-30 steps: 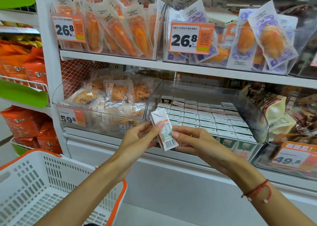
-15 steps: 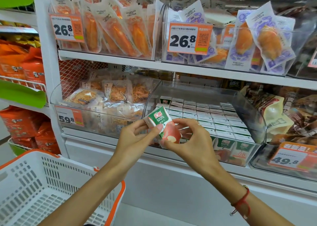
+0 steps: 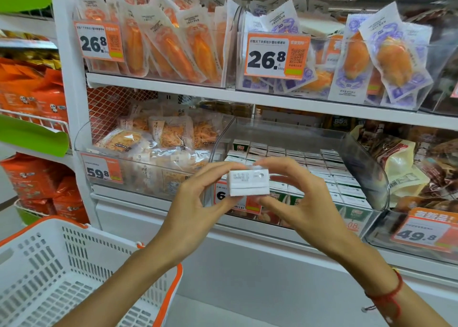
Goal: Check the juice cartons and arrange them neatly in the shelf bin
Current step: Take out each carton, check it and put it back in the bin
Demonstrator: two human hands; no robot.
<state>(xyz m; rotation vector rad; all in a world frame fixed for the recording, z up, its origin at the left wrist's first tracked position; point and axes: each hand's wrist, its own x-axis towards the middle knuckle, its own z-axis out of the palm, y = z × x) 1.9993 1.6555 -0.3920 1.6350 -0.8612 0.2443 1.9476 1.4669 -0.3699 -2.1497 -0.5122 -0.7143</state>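
Juice carton [image 3: 248,182], white top up, was pinched between left hand [image 3: 195,202] and right hand [image 3: 301,202] before the clear shelf bin [image 3: 366,175]; printed stamp, perhaps a date. Rows of cartons [image 3: 317,164] already filled it; this one awaited placing.

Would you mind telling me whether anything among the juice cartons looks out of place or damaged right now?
Nothing stands out. The cartons in the clear shelf bin sit in tidy rows. The one carton outside it is held between the left hand and right hand, white end toward the camera, with no visible dents.
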